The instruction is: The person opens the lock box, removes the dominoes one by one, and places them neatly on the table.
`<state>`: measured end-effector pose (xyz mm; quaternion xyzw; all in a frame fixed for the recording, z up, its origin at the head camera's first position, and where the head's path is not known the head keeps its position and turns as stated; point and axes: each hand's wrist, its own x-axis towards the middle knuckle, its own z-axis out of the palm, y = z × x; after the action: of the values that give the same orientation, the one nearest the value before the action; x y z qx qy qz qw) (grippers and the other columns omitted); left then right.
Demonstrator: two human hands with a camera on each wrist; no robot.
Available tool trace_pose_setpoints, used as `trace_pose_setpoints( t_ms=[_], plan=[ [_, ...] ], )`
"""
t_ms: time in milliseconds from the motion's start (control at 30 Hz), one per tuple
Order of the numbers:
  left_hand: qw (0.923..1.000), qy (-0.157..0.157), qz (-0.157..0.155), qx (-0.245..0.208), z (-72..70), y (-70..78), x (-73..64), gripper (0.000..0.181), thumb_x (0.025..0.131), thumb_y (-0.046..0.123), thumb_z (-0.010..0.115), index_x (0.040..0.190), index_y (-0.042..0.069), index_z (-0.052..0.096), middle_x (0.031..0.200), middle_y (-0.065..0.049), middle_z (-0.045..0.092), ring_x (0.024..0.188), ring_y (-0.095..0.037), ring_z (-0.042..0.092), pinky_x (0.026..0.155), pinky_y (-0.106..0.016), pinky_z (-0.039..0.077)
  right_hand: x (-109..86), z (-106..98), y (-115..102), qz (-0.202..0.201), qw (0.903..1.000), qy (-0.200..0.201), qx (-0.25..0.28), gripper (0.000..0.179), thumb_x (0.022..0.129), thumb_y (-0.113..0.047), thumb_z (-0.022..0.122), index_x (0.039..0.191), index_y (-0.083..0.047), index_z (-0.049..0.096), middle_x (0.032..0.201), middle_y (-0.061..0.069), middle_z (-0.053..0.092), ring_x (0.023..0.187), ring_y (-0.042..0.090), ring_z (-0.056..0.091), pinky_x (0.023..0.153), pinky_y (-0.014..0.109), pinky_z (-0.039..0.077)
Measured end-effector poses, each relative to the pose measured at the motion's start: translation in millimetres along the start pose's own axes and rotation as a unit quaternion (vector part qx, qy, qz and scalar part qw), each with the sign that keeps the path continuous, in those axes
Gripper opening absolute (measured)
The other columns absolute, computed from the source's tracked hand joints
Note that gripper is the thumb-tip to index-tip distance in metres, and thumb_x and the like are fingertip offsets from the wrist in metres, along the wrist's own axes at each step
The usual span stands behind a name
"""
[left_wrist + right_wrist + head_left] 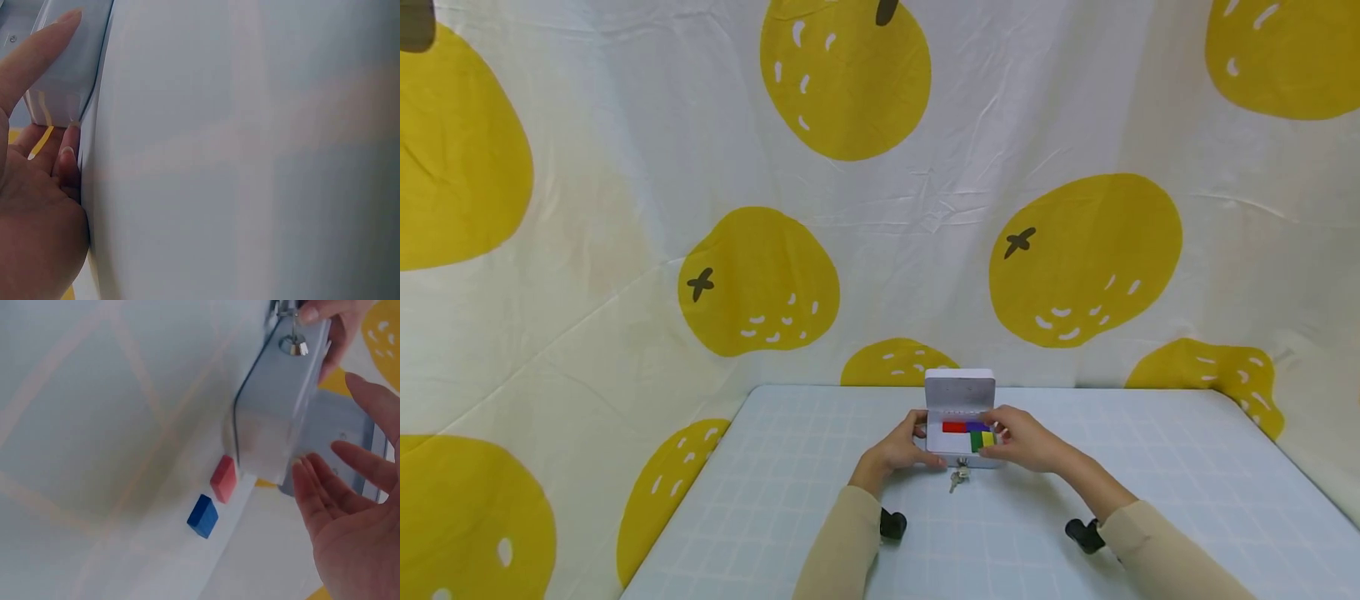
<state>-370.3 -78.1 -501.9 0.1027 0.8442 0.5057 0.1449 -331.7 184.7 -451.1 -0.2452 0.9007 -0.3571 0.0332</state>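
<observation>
A small white metal cash box [951, 442] stands on the table, its hinged lid [960, 390] raised. My left hand [898, 446] grips the left end of the box, thumb along the front wall and fingers round the side. Inside lie a red block [954, 427], a purple block [977, 427], a green block [977, 441] and a yellow block [988, 438]. Over the right end reaches my right hand [1030, 442], its fingers spread beside the yellow block. In the right wrist view no object shows between those fingers.
Keys [958, 477] hang from the lock at the box's front. A pinkish-red block [224, 479] and a blue block [203, 517] lie on the table beyond the box's right end. Behind the table hangs a cloth [925, 275] with yellow fruit shapes.
</observation>
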Motion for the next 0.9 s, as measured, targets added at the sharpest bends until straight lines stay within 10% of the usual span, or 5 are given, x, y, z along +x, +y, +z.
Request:
trace_pose_setpoints(
  t_ms=[900],
  plan=[
    [1.0000,-0.003,0.001,-0.003,-0.6,-4.9,5.2,0.089,0.073,0.024,0.094,0.146,0.026,0.044,0.120,-0.002,0.053,0.114,-0.026,0.048,0.108,-0.052,0.040,34.5,24.7,-11.6,0.024,0.9944,-0.018,-0.101,0.032,0.092,-0.009,0.075,0.120,0.002,0.066,0.105,0.011,0.067,0.089,0.023,0.055,0.094,0.048,0.052]
  ],
)
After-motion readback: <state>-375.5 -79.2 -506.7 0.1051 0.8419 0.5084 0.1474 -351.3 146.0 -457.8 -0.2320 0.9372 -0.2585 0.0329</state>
